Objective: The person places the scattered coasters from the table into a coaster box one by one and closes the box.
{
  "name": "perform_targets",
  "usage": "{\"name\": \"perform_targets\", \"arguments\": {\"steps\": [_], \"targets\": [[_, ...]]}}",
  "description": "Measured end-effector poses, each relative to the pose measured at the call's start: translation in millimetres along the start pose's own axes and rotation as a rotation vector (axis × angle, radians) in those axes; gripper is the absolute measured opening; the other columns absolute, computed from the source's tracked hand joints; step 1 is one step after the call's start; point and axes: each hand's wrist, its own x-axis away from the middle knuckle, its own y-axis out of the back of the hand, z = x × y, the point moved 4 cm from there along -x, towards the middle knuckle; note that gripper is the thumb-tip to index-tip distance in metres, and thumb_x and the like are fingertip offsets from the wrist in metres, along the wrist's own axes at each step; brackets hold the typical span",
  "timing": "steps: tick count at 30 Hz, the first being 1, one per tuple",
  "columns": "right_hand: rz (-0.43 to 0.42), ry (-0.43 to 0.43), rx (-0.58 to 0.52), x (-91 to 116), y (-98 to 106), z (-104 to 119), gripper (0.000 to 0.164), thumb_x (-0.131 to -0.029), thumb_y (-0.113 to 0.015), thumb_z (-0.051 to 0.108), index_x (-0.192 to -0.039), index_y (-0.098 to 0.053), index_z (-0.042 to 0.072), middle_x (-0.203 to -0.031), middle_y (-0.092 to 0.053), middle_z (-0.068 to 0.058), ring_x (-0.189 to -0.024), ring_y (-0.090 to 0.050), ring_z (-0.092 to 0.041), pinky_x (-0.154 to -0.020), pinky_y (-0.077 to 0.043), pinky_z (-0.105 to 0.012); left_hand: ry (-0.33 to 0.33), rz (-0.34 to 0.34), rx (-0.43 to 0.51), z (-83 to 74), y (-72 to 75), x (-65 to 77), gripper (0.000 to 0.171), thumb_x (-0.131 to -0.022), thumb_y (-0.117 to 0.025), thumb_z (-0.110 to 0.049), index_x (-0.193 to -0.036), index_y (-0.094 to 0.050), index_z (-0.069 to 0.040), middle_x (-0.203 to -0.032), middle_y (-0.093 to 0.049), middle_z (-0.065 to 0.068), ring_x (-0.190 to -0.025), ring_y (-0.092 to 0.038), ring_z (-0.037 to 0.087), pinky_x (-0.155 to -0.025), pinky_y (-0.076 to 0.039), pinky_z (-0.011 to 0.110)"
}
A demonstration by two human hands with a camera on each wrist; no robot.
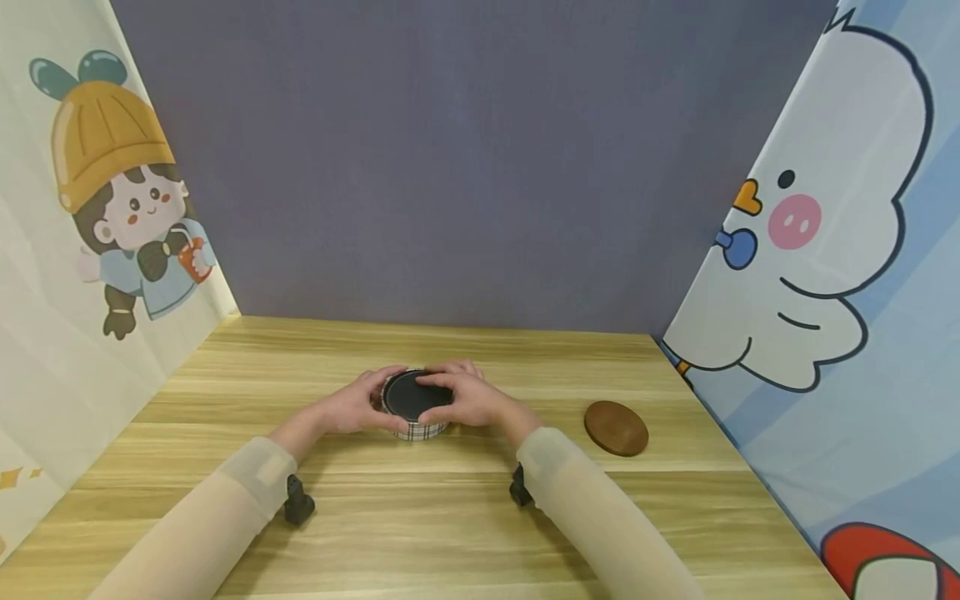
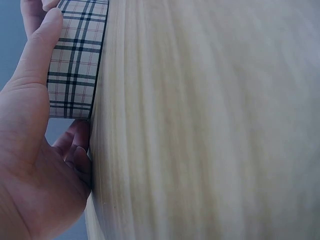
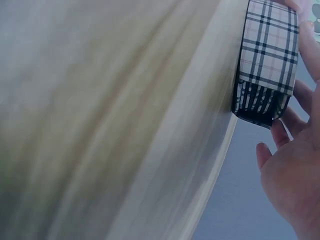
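A low round box (image 1: 405, 397) with a black top and a cream plaid side stands on the wooden table between both hands. My left hand (image 1: 351, 408) holds its left side, thumb along the front wall and fingers toward the back. On the other side my right hand (image 1: 476, 402) grips it, thumb and a finger reaching over the top's edge. The right wrist view shows the plaid wall (image 3: 267, 47) ending at a darker gap with black-and-white stripes. In the left wrist view, the left thumb (image 2: 42, 50) lies against the plaid.
A flat brown disc, like a coaster (image 1: 617, 428), lies on the table (image 1: 420, 533) to the right of the right hand. A grey-blue panel (image 1: 450, 167) rises behind the table, and printed cartoon sheets stand at both sides.
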Motion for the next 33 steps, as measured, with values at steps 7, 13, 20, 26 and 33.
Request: {"name": "perform_targets", "arguments": {"steps": [7, 13, 20, 26, 33], "targets": [[0.021, 0.025, 0.024, 1.3, -1.1, 0.0, 0.061, -0.107, -0.069, 0.051, -0.163, -0.056, 0.03, -0.181, -0.032, 0.002, -0.159, -0.027, -0.032, -0.126, -0.026, -0.059, 0.003, -0.009, -0.013, 0.0, 1.2, 0.3, 0.113, -0.091, -0.091, -0.049, -0.176, -0.023, -0.022, -0.157, -0.036, 0.028, -0.13, -0.06, 0.036, -0.111, -0.048, 0.056], [0.003, 0.02, 0.017, -0.4, -1.0, -1.4, 0.057, -0.107, -0.071, 0.049, -0.16, -0.06, 0.03, -0.174, -0.043, 0.003, -0.154, -0.035, -0.03, -0.124, -0.028, -0.057, 0.002, -0.004, -0.009, 1.5, 0.8, 0.0, 0.113, -0.091, -0.091, -0.049, -0.176, -0.022, -0.022, -0.158, -0.034, 0.028, -0.131, -0.06, 0.035, -0.111, -0.048, 0.055], [-0.005, 0.012, 0.02, -0.4, -0.5, -2.4, 0.057, -0.106, -0.072, 0.049, -0.159, -0.06, 0.031, -0.172, -0.045, 0.004, -0.152, -0.036, -0.029, -0.124, -0.029, -0.057, 0.0, -0.003, -0.004, -0.2, 1.3, -0.2, 0.114, -0.091, -0.091, -0.048, -0.177, -0.021, -0.02, -0.159, -0.034, 0.028, -0.13, -0.06, 0.035, -0.111, -0.049, 0.055], [-0.012, 0.017, 0.033, 3.3, 0.4, -0.4, 0.058, -0.107, -0.07, 0.05, -0.16, -0.059, 0.029, -0.173, -0.045, 0.002, -0.151, -0.037, -0.029, -0.126, -0.03, -0.057, -0.001, 0.0, 0.004, -1.5, 1.0, 0.2, 0.113, -0.092, -0.091, -0.047, -0.176, -0.021, -0.021, -0.159, -0.034, 0.028, -0.131, -0.06, 0.035, -0.111, -0.049, 0.054], [-0.066, 0.029, 0.003, 15.3, 6.6, -4.0, 0.059, -0.106, -0.074, 0.044, -0.159, -0.059, 0.023, -0.169, -0.049, -0.009, -0.158, -0.04, -0.034, -0.129, -0.033, -0.059, 0.003, -0.012, -0.004, -1.0, 0.3, -1.0, 0.113, -0.09, -0.092, -0.047, -0.176, -0.023, -0.021, -0.158, -0.035, 0.028, -0.13, -0.06, 0.034, -0.113, -0.047, 0.057]]}}
